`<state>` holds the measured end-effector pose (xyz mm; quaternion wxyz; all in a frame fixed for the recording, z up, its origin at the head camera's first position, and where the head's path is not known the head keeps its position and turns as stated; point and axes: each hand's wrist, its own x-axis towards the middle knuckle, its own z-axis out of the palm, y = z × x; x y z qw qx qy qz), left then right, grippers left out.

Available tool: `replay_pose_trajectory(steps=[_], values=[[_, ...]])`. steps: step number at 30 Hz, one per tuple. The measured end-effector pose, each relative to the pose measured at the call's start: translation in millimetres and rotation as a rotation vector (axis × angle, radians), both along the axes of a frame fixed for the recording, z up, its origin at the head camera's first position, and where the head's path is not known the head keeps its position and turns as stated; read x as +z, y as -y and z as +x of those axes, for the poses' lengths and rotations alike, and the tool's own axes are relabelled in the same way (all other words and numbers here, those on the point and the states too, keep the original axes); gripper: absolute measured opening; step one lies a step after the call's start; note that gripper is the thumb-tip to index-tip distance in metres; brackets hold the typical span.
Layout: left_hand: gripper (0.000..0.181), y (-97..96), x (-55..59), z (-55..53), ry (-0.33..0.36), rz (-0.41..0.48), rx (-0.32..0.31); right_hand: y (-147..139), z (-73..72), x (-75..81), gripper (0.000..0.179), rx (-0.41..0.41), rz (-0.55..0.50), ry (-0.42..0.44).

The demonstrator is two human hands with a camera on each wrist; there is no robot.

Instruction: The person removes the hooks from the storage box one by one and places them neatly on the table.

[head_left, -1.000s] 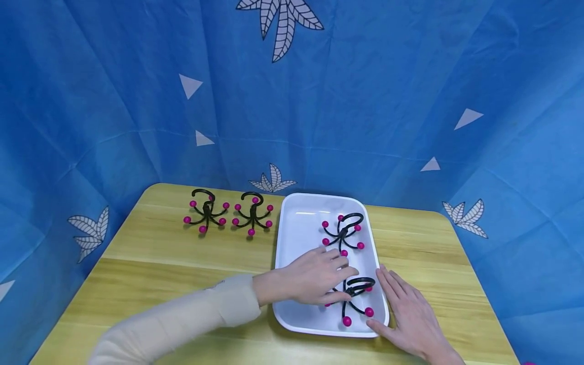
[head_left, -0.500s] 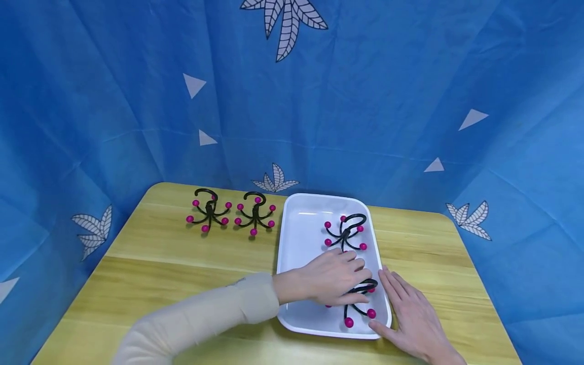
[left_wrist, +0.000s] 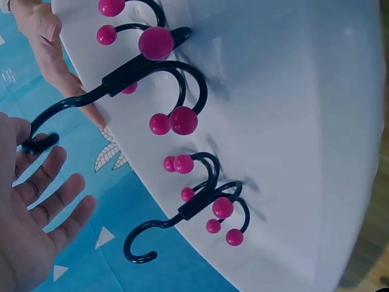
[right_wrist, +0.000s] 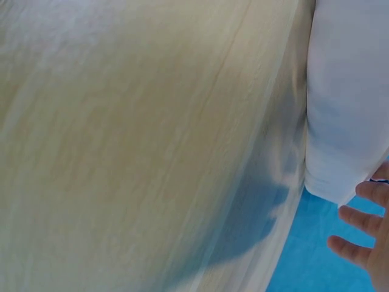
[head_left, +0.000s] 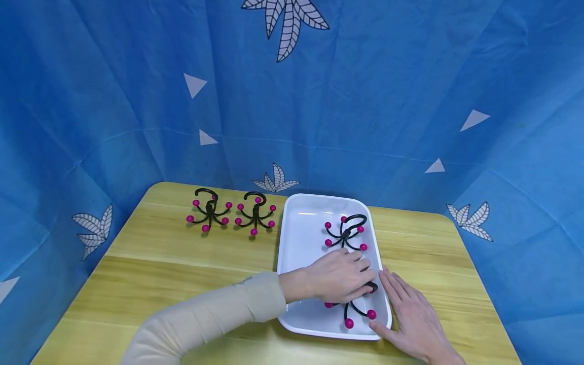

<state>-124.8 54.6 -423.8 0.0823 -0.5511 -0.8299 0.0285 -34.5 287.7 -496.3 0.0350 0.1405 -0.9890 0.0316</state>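
Note:
Inside the white tray [head_left: 298, 230] are two black claw hangers, each with a curved hook and pink balls on its arms. My left hand [head_left: 339, 278] pinches the hook of the nearer hanger [left_wrist: 124, 78] between thumb and index finger; the other fingers stay loose in the left wrist view. In the head view this hand covers most of that hook. Farther back in the tray lies the second hanger [head_left: 345, 234]. My right hand [head_left: 412, 315] rests along the tray's right side, fingers straight, thumb over the near corner of the rim.
Two more claw hangers, a left one [head_left: 210, 210] and a right one [head_left: 256, 213], lie on the wooden table [head_left: 182, 263] left of the tray. A blue curtain [head_left: 378, 101] with leaf prints hangs behind and around the table.
My left hand has moved right over the nearer hanger and closed its thumb and index finger on the hook. The right hand, the tray and the other hangers stay put.

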Motion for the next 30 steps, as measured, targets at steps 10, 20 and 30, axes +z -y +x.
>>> replay_pose_trajectory(steps=[10, 20, 30], values=[[0.033, 3.4, -3.3, 0.9, -0.003, 0.012, 0.002, -1, 1.4, 0.5, 0.109, -0.006, -0.007, 0.005], [0.031, 7.9, -3.9, 0.3, -0.015, 0.021, 0.003, -1, 1.9, -0.7, 0.109, -0.006, -0.009, -0.014], [0.029, 20.9, -1.4, -2.3, -0.034, 0.064, 0.019, -1, -0.2, 1.0, 0.11, -0.007, -0.004, 0.017]])
